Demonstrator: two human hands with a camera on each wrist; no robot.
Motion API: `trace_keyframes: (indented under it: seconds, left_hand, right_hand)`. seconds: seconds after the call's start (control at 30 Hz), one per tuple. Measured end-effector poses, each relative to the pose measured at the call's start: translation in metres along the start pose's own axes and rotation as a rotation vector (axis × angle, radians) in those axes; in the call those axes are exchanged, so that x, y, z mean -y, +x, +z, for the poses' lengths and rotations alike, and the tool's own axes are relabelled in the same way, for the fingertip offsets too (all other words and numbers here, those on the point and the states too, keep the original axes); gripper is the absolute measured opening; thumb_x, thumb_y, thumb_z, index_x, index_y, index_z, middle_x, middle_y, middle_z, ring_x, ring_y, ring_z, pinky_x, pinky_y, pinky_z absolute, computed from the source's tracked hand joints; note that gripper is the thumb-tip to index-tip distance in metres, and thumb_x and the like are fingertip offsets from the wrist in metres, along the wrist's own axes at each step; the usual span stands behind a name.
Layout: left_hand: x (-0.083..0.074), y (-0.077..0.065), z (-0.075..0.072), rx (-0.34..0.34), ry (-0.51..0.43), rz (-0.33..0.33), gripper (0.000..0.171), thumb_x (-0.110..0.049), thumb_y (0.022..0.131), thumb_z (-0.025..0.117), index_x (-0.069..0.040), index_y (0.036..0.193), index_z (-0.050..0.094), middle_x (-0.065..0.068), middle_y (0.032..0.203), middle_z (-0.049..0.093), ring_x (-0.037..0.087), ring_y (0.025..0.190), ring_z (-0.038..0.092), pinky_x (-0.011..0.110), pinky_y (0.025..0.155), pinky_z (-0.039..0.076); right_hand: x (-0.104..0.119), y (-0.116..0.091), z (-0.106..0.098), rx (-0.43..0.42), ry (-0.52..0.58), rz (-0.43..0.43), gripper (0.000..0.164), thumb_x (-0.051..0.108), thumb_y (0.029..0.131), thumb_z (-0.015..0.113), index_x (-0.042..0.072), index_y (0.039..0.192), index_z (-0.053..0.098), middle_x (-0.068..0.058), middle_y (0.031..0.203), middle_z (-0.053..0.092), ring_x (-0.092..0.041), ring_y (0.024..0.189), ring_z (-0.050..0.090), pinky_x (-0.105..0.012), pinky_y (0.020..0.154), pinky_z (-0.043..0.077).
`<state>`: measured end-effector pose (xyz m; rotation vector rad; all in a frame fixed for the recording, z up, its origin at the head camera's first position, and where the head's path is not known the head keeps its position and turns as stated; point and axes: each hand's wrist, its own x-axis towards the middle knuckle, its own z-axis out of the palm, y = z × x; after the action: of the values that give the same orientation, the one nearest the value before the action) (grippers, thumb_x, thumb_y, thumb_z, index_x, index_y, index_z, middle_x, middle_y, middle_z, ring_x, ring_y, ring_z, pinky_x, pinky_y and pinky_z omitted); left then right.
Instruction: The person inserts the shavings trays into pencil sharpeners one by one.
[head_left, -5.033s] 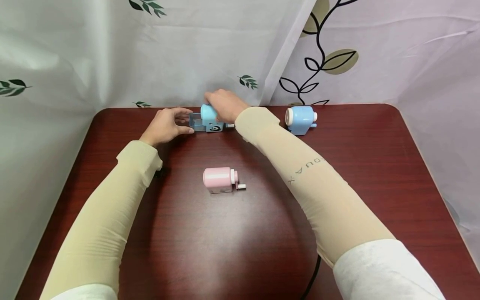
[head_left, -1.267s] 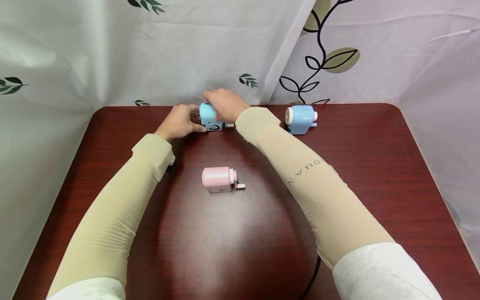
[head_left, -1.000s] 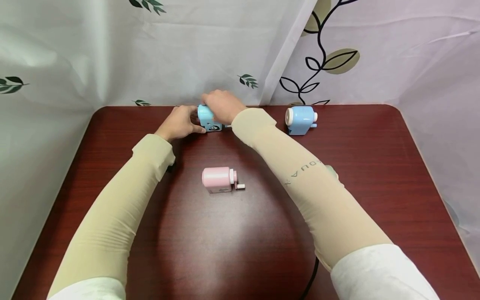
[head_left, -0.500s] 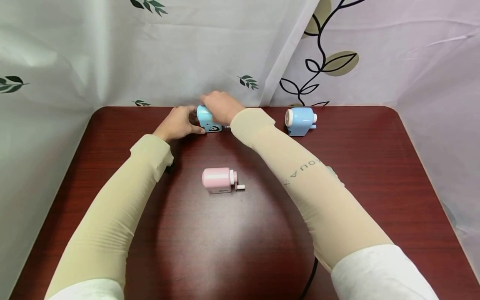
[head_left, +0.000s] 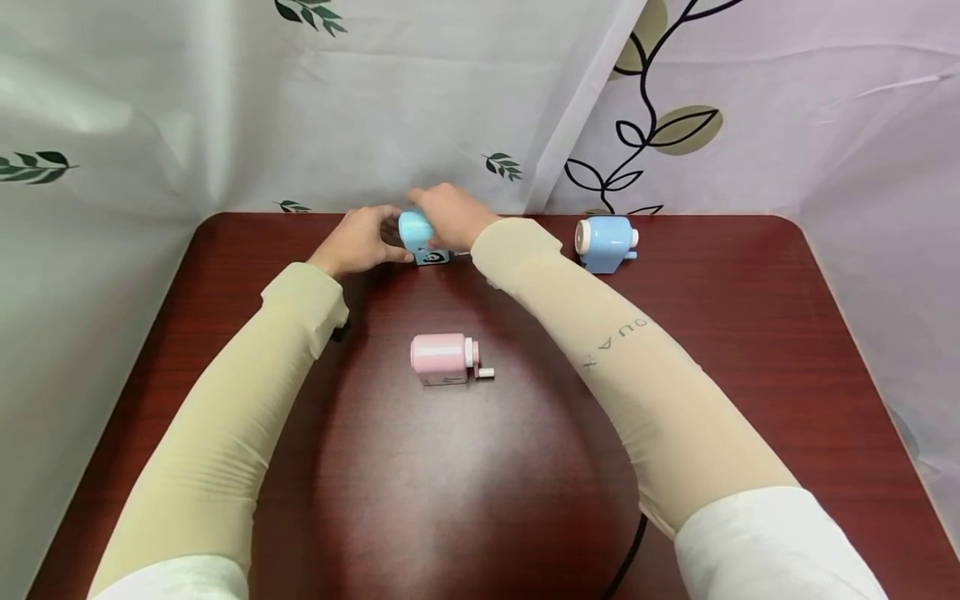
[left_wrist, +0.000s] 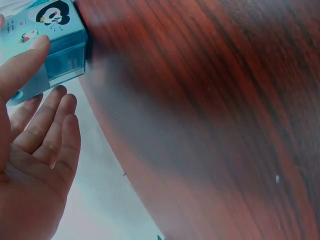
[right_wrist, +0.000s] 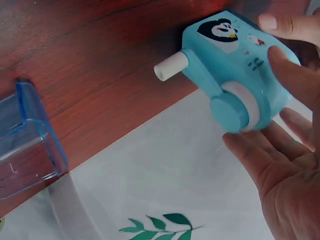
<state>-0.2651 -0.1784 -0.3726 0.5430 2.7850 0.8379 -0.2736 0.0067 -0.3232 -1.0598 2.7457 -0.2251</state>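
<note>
A turquoise crank pencil sharpener (head_left: 415,229) with a panda picture stands near the table's back edge. My right hand (head_left: 453,218) grips its body from above; in the right wrist view its crank (right_wrist: 200,75), tipped with a white knob, points away from the palm. At the other end my left hand (head_left: 360,242) lies close, the thumb (left_wrist: 25,65) touching the front face and the fingers (left_wrist: 55,120) extended along the back side. Beside that thumb, the left wrist view shows the sharpener's see-through drawer (left_wrist: 67,62) in its body, with a round hole near it.
A pink crank sharpener (head_left: 440,359) stands mid-table, nearer me. Further right, a blue one (head_left: 606,244) stands by the back edge. A loose clear blue drawer (right_wrist: 30,140) lies on the table in the right wrist view. The patterned curtain (head_left: 360,108) rises behind the table.
Since the earliest frame, my left hand has moved right and the clear drawer has gone into the turquoise sharpener. The sharpener has tilted slightly; the right hand keeps its grip.
</note>
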Motion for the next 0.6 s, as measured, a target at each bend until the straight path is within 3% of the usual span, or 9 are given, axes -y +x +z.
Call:
trace_keyframes:
  seconds: [0.2, 0.37, 0.47, 0.6]
  left_hand:
    - [0.002, 0.002, -0.01, 0.011, 0.015, -0.007, 0.071, -0.028, 0.073, 0.08, 0.0, 0.131, 0.05, 0.014, 0.118, 0.059, 0.027, 0.108, 0.054, 0.041, 0.093, 0.043]
    - [0.001, 0.002, -0.018, 0.021, 0.024, 0.01, 0.098, -0.046, 0.066, 0.081, -0.006, 0.144, 0.036, 0.013, 0.14, 0.042, 0.031, 0.123, 0.039, 0.049, 0.099, 0.034]
    - [-0.004, 0.002, -0.022, -0.033, -0.007, 0.041, 0.105, -0.054, 0.065, 0.079, -0.012, 0.148, 0.03, 0.007, 0.149, 0.029, 0.029, 0.131, 0.028, 0.051, 0.101, 0.03]
    - [-0.021, 0.003, -0.028, -0.141, -0.075, 0.078, 0.101, -0.057, 0.067, 0.075, -0.017, 0.148, 0.03, -0.004, 0.153, 0.018, 0.019, 0.138, 0.014, 0.048, 0.106, 0.025]
  right_hand:
    - [-0.016, -0.01, -0.016, -0.009, 0.023, 0.016, 0.067, 0.028, 0.085, 0.069, 0.009, 0.142, 0.038, -0.009, 0.136, 0.049, -0.025, 0.125, 0.042, -0.031, 0.104, 0.033]
    - [-0.039, -0.028, -0.027, -0.024, 0.018, 0.064, 0.065, 0.032, 0.088, 0.065, 0.011, 0.143, 0.038, -0.006, 0.141, 0.045, -0.022, 0.128, 0.039, -0.033, 0.106, 0.031]
    - [-0.058, -0.041, -0.029, -0.027, 0.034, 0.084, 0.065, 0.034, 0.089, 0.064, 0.011, 0.144, 0.037, -0.007, 0.144, 0.041, -0.023, 0.13, 0.037, -0.035, 0.106, 0.031]
    - [-0.081, -0.06, -0.031, -0.032, 0.048, 0.108, 0.065, 0.033, 0.089, 0.064, 0.009, 0.143, 0.039, -0.009, 0.144, 0.041, -0.027, 0.129, 0.039, -0.04, 0.104, 0.033]
